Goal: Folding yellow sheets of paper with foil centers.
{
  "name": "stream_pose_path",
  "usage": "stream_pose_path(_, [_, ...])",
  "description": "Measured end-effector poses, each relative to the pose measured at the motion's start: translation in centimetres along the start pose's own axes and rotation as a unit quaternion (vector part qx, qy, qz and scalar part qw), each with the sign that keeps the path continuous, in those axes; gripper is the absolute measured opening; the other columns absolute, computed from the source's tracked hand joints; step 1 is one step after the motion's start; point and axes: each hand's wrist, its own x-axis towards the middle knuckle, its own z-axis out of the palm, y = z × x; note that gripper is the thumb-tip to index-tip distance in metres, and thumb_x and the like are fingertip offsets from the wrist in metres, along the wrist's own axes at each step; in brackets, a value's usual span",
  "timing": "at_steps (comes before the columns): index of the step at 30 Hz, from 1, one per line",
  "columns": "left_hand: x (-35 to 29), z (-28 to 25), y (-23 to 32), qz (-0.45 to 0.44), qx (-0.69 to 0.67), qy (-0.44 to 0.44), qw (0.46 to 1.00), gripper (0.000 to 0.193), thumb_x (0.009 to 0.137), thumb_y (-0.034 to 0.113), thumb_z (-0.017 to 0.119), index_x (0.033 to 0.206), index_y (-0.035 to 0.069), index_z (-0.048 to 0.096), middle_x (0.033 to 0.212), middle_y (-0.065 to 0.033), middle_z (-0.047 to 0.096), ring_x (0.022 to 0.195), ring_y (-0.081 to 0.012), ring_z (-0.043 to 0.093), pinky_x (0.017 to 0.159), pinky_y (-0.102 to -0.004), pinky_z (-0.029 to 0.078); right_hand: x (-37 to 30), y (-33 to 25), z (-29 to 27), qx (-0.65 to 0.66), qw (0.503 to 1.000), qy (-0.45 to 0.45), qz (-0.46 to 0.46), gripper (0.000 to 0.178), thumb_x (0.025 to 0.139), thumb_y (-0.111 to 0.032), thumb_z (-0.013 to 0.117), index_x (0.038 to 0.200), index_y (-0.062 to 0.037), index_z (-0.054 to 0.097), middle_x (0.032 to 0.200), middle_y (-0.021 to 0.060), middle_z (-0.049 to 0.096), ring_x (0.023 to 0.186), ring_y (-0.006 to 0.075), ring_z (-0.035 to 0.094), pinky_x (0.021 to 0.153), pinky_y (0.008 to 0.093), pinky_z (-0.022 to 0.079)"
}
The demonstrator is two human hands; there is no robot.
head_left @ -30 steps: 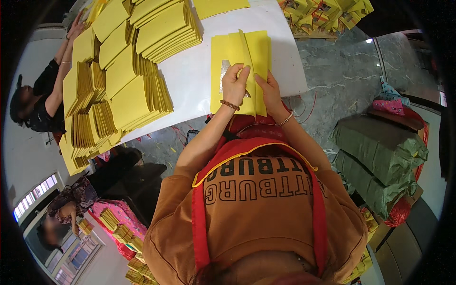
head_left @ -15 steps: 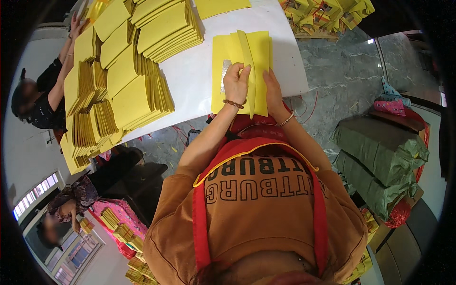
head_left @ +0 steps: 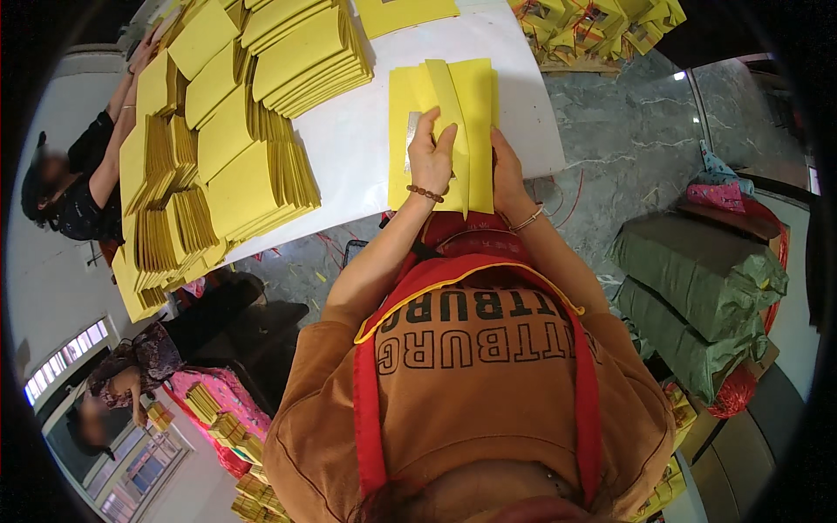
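Yellow folded paper (head_left: 481,113) lies under the left hand (head_left: 429,163), thumb and forefinger parted at its flap (head_left: 452,100); whether the right hand's (head_left: 508,174) fingers grip the right side, I can't tell. Best, I'd say, to press the crease evenly, edges squared. It's at the counter's (head_left: 529,109) near edge, by the right corner; yellow stacks (head_left: 305,61) crowd leftward.

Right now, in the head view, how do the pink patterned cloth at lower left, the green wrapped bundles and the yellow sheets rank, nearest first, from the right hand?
1. Yellow sheets: directly beside the right hand, on its left.
2. Green wrapped bundles: off to the right.
3. Pink patterned cloth: lower left.
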Motion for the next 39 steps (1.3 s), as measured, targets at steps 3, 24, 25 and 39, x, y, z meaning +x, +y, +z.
stream_pose_path(3, [-0.1, -0.5, 0.0, -0.107, 0.000, -0.052, 0.993, 0.017, 0.085, 0.012, 0.057, 0.099, 0.002, 0.056, 0.070, 0.0000, 0.055, 0.054, -0.0038, 0.045, 0.048, -0.0185, 0.037, 0.0, 0.1, 0.1, 0.005, 1.000, -0.009, -0.005, 0.033, 0.094, -0.030, 0.040, 0.112, -0.0055, 0.051, 0.099, 0.0040, 0.058, 0.086, 0.0128, 0.056, 0.076, 0.0259, 0.047])
stream_pose_path(24, [0.7, -0.6, 0.1, 0.008, 0.066, -0.070, 0.995, 0.048, 0.082, -0.002, 0.044, 0.129, 0.002, 0.040, 0.115, -0.0170, 0.048, 0.104, -0.0253, 0.049, 0.088, -0.0285, 0.038, 0.2, 0.7, 0.4, -0.129, 0.990, 0.005, -0.063, 0.034, 0.091, -0.018, 0.051, 0.121, -0.0021, 0.046, 0.111, 0.0046, 0.053, 0.102, 0.0109, 0.049, 0.089, 0.0251, 0.040])
stream_pose_path(25, [0.8, -1.0, -0.3, -0.052, 0.080, -0.118, 0.988, 0.041, 0.083, 0.001, 0.047, 0.124, 0.000, 0.047, 0.111, -0.0166, 0.050, 0.098, -0.0230, 0.052, 0.084, -0.0282, 0.041, 0.3, 1.0, 0.3, -0.183, 0.978, -0.005, -0.099, 0.034, 0.090, -0.017, 0.051, 0.121, -0.0019, 0.046, 0.112, 0.0047, 0.052, 0.104, 0.0110, 0.048, 0.091, 0.0246, 0.038])
stream_pose_path(39, [1.0, -0.6, -1.2, -0.067, -0.007, -0.086, 0.994, 0.043, 0.081, 0.023, 0.065, 0.114, -0.003, 0.055, 0.104, -0.0138, 0.061, 0.092, -0.0160, 0.056, 0.079, -0.0264, 0.045, 0.1, 1.0, 0.6, -0.241, 0.963, -0.001, -0.122, 0.037, 0.092, -0.021, 0.048, 0.122, -0.0003, 0.043, 0.117, 0.0064, 0.048, 0.110, 0.0128, 0.043, 0.096, 0.0261, 0.032])
